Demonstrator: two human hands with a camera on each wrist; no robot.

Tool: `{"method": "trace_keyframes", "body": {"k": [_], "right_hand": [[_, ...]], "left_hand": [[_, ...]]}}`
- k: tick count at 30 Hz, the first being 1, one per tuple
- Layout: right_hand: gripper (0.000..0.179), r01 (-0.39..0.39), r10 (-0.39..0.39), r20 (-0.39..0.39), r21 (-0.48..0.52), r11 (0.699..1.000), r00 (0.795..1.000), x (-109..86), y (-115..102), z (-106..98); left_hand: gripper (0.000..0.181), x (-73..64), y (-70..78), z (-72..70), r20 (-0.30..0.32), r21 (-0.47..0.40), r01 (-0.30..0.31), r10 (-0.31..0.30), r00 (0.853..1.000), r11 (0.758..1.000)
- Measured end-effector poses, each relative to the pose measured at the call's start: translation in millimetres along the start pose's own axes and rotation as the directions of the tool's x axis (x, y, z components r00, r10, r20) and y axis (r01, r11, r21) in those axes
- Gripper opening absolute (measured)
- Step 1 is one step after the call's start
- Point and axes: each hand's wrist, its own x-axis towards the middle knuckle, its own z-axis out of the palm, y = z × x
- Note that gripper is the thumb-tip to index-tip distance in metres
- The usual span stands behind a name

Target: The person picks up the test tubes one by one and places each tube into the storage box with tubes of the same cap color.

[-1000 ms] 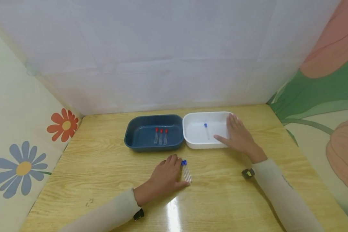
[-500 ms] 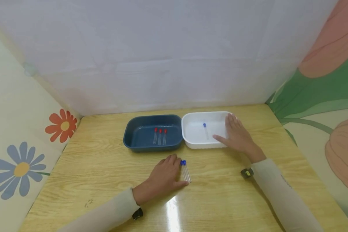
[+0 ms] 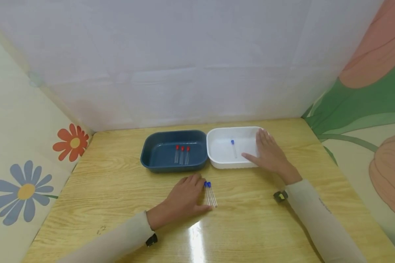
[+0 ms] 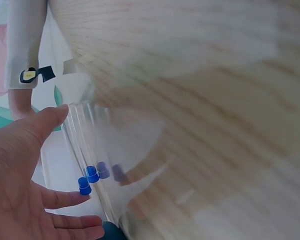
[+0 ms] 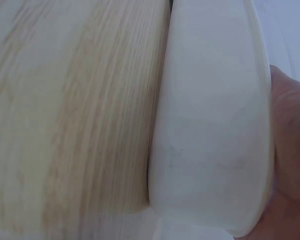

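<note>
- The left hand [image 3: 184, 199] has its thumb and fingers spread wide apart, with nothing pinched between them; a fingertip lies right at one blue cap and the thumb near the tubes' other ends, though whether either touches cannot be told.
- The right hand [image 3: 271, 155] lies with its fingers extended over the right end of the white tray [image 3: 218, 150], thumb held out to the side, not curled round anything.
- Blue-capped tubes [image 3: 212, 195] lie side by side on the table [image 3: 118, 171], in front of the trays and just beside the left hand; two caps show.
- Inside the white tray lies a single blue-capped tube [image 3: 233, 148].
- The dark blue tray [image 3: 156, 155] sits left of the white one, their ends touching or nearly so.
- In it, three red-capped tubes [image 3: 182, 155] lie roughly parallel, caps toward the back.
</note>
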Motion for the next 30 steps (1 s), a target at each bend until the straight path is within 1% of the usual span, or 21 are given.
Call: {"method": "trace_keyframes", "body": {"k": [5, 14, 20, 24, 27, 30], "right_hand": [[0.112, 0.001, -0.001, 0.003, -0.006, 1.0, 1.0, -0.1, 1, 0], [0.112, 0.0, 0.0, 0.015, -0.001, 1.0, 1.0, 0.0, 0, -1], [0.112, -0.001, 0.001, 0.013, 0.002, 1.0, 1.0, 0.0, 0, -2], [0.112, -0.003, 0.003, 0.015, -0.002, 1.0, 1.0, -0.2, 0, -2], [0.112, -0.003, 0.003, 0.013, -0.003, 1.0, 1.0, -0.1, 0, -1], [0.112, -0.002, 0.002, 0.01, -0.001, 1.0, 1.0, 0.1, 0, -1]], "left_hand": [[0.092, 0.8, -0.9, -6.0, 0.004, 0.022, -0.021, 0.021, 1.0, 1.0], [0.095, 3.2, -2.3, -11.5, -0.042, 0.039, -0.062, 0.064, 0.997, 0.997], [0.094, 4.8, -3.7, -15.4, -0.052, 0.063, -0.089, 0.093, 0.994, 0.994], [0.092, 6.2, -4.6, -20.8, -0.067, 0.051, -0.117, 0.12, 0.99, 0.992], [0.092, 8.4, -6.0, -22.7, -0.096, 0.021, -0.135, 0.137, 0.986, 0.991], [0.092, 11.3, -7.2, -24.8, -0.113, -0.008, -0.148, 0.147, 0.983, 0.989]]}}
